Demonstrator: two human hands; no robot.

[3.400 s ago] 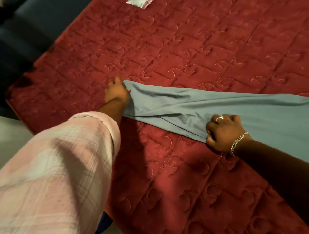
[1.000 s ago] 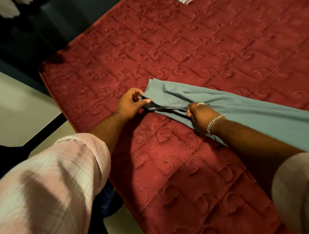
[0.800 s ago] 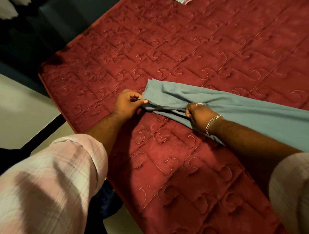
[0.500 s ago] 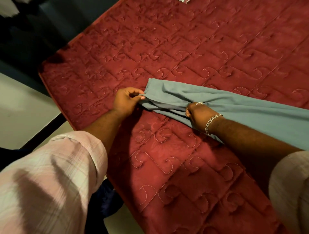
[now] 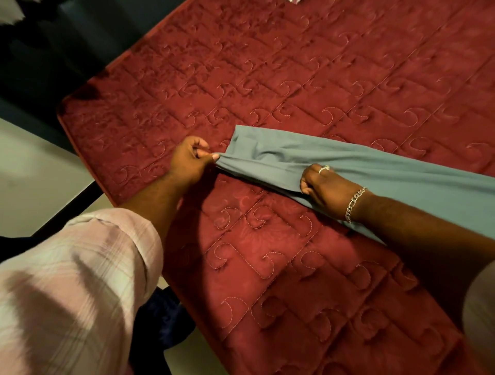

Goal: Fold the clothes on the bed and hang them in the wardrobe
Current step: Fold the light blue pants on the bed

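A long grey-blue garment point(image 5: 375, 171) lies stretched across the red quilted bed point(image 5: 294, 80), running from the middle to the right edge of view. My left hand point(image 5: 191, 159) pinches the garment's narrow left end between thumb and fingers. My right hand point(image 5: 325, 187), with a ring and a chain bracelet, grips the near edge of the cloth a little further right, fingers curled into the fabric. The wardrobe is not in view.
The bed's corner point(image 5: 67, 107) sits at the left, with pale floor point(image 5: 32, 174) and a dark bed frame below it. A scrap of light cloth point(image 5: 294, 1) shows at the top edge. Dark furniture fills the upper left.
My left hand has closed from resting at the garment's end to pinching it and has drawn the end slightly left. My right hand keeps its grip on the near edge.
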